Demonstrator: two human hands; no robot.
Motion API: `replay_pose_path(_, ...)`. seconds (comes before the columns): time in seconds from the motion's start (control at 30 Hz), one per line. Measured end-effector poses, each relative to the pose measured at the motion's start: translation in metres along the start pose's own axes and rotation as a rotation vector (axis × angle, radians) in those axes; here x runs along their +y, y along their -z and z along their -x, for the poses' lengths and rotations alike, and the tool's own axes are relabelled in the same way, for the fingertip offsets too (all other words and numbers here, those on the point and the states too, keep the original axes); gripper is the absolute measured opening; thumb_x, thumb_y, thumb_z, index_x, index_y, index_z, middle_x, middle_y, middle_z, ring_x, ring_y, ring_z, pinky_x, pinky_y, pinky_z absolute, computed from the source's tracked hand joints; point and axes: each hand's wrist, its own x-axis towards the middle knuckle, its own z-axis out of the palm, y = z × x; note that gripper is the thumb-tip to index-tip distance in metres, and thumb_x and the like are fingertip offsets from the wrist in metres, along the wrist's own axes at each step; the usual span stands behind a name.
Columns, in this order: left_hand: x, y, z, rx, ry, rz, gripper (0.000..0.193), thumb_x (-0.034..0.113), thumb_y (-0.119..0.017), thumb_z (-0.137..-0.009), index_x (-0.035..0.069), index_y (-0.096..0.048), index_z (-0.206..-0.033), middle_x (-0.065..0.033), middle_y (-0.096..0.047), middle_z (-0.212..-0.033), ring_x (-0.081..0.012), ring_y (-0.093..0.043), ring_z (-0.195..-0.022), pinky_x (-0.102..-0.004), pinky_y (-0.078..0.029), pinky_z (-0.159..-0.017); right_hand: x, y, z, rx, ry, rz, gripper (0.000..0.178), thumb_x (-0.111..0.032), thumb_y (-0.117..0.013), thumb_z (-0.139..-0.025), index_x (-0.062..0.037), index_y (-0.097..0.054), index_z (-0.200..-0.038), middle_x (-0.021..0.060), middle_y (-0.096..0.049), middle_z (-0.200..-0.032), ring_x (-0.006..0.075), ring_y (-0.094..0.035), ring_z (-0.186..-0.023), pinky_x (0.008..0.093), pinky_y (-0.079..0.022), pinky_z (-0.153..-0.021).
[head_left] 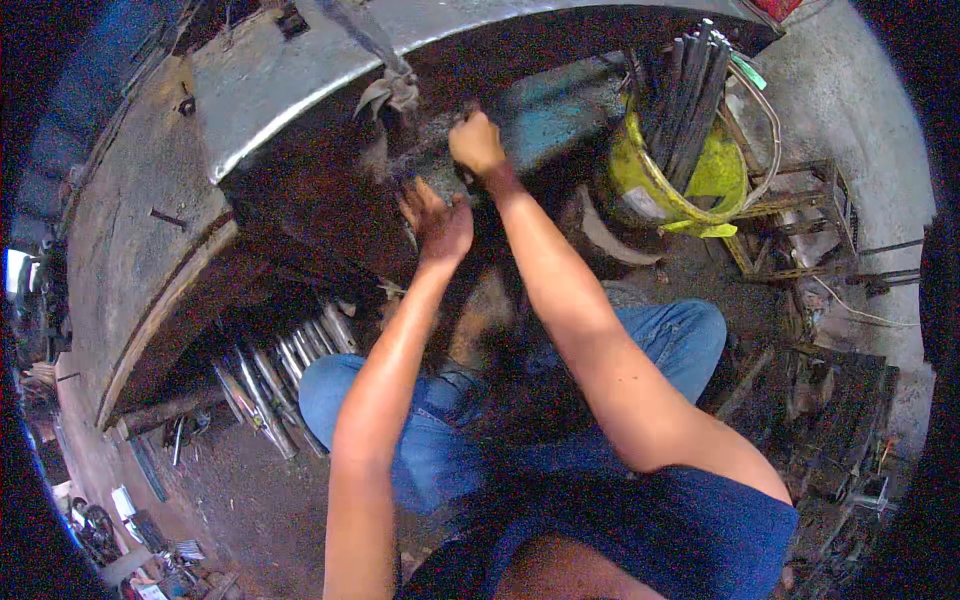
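Both my arms reach forward to a dark, grimy workpiece area under the edge of a large metal bench point(300, 95). My right hand point(477, 143) is closed in a fist; whatever it grips is dark and blurred, and I cannot make it out. Just nearer and to the left, my left hand point(435, 218) has its fingers and thumb apart, with the fingertips close to the dark surface. A knotted grey rag point(398, 90) hangs from the bench edge beyond the hands. Past my right hand lies a worn blue-painted surface point(548, 128).
A yellow bucket point(650, 185) packed with dark rods point(690, 100) stands at the right, beside a rusty metal frame point(840, 215). Shiny metal tubes point(290, 355) lie on the floor at the left. My bent knees in blue jeans point(670, 345) flank the work.
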Motion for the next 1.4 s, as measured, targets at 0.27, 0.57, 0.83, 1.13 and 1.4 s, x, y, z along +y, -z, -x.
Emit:
replay_pose_path(0.27,-0.002,-0.001,0.0,0.051,-0.073,0.016,0.069,0.029,-0.047,-0.079,-0.016,-0.019,-0.123,-0.0321,-0.022,-0.129,-0.0412,-0.013,-0.125,-0.0458,-0.004,-0.104,0.005,0.05,-0.036,-0.027,0.031,0.325,0.031,-0.023,-0.044,-0.077,0.0017,-0.06,-0.089,0.024,-0.059,-0.09,0.0404,-0.057,-0.082,0.0459,-0.042,-0.078)
replay_pose_path(0.57,-0.001,0.006,0.004,-0.02,0.014,0.098,0.067,0.029,-0.043,-0.081,-0.018,-0.018,-0.122,-0.0324,-0.021,-0.13,-0.0414,-0.013,-0.125,-0.0485,-0.003,-0.104,0.039,0.02,-0.038,-0.033,0.522,0.796,0.019,-0.02,-0.05,-0.071,-0.0127,-0.067,-0.069,0.0065,-0.065,-0.07,0.0248,-0.063,-0.064,0.0392,-0.047,-0.062)
replay_pose_path(0.83,0.012,0.015,0.0,-0.078,0.0,0.055,0.065,0.029,-0.041,-0.083,-0.016,-0.017,-0.124,-0.0307,-0.02,-0.132,-0.0422,-0.012,-0.125,-0.0463,-0.002,-0.104,-0.033,0.018,0.006,-0.315,0.162,0.29,0.031,-0.027,-0.046,-0.076,-0.0046,-0.061,-0.091,0.0212,-0.058,-0.094,0.0367,-0.055,-0.086,0.0423,-0.044,-0.077)
replay_pose_path(1.13,0.0,0.005,0.0,0.033,-0.018,0.078,0.066,0.028,-0.043,-0.081,-0.015,-0.018,-0.124,-0.0309,-0.021,-0.131,-0.0406,-0.011,-0.126,-0.0468,-0.004,-0.104,-0.046,0.04,0.014,-0.105,0.056,0.461,0.037,-0.03,-0.042,-0.082,0.0017,-0.057,-0.094,0.0267,-0.056,-0.095,0.0414,-0.053,-0.092,0.0445,-0.043,-0.079)
replay_pose_path(1.4,0.005,0.008,0.002,0.08,0.011,0.085,0.064,0.028,-0.044,-0.081,-0.018,-0.022,-0.121,-0.0315,-0.027,-0.128,-0.0381,-0.019,-0.125,-0.0446,-0.004,-0.105,-0.045,0.047,0.018,0.178,-0.004,0.047,0.045,-0.035,-0.044,-0.082,0.005,-0.056,-0.098,0.027,-0.054,-0.101,0.0407,-0.048,-0.101,0.0435,-0.04,-0.085)
